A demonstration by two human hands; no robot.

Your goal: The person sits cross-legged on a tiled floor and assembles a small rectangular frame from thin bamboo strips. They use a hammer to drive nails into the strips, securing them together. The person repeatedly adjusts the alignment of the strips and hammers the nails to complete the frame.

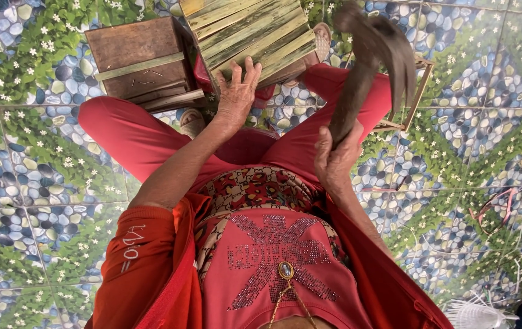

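While the person sits on the floor with legs spread, the scene reads as follows.

Right grip: the right hand (336,159) is closed around the lower end of a hammer handle, fingers wrapped tight.
Hammer: the hammer (374,58) is raised upright above the right thigh, its dark curved head at the top, blurred.
Left grip: the left hand (236,91) lies flat with fingers spread, pressing on the near edge of a bundle of slats; it clasps nothing.
Slats: the bamboo slats (250,30), pale green and yellow, lie side by side as a panel between the knees, tilted away from the person.
Wooden box: a brown wooden box (142,61) sits just left of the slats, a thin green strip laid across its top and small nails scattered on it.
Frame: a small wooden frame (416,91) stands behind the hammer, by the right leg.
Legs: red trousers (133,131) run out to both sides.
Floor: the tiled floor (41,183) bears a pattern of pebbles, leaves and white flowers.
Corner: a white plastic fan grille (477,315) shows at the lower right.
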